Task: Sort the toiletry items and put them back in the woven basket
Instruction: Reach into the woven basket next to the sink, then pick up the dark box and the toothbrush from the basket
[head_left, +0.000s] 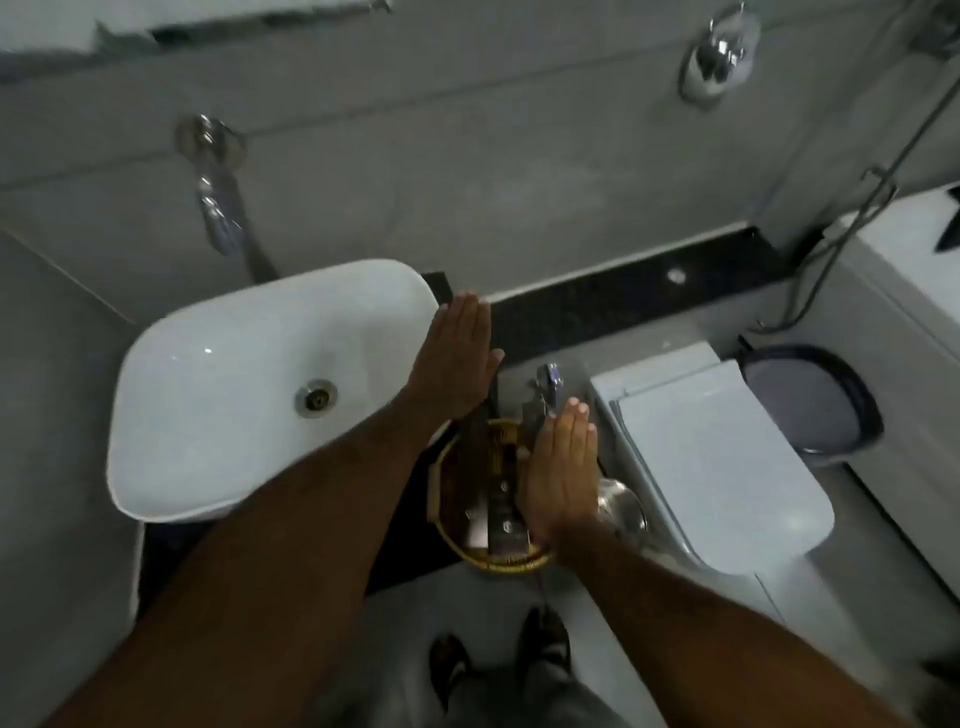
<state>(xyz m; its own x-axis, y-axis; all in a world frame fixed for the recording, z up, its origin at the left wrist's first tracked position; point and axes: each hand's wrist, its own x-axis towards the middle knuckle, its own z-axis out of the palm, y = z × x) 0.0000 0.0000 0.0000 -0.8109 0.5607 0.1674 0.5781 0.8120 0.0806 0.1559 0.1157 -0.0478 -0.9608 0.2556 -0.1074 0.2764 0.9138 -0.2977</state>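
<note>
The round woven basket (511, 562) with a yellow rim sits on the dark counter between the sink and the toilet. Dark tubes and boxes (498, 499) stand inside it, blurred. My left hand (457, 358) is flat, palm down, fingers straight and together, hovering above the basket's far left side by the sink edge. My right hand (563, 467) is also flat with fingers together, over the basket's right side. Neither hand holds anything. Part of the basket is hidden under my right hand.
A white basin (234, 374) lies to the left with a wall tap (218, 208) above it. A white toilet with closed lid (727, 457) stands to the right, a grey bin (810, 400) beyond it. A shiny metal item (621, 504) sits beside the basket.
</note>
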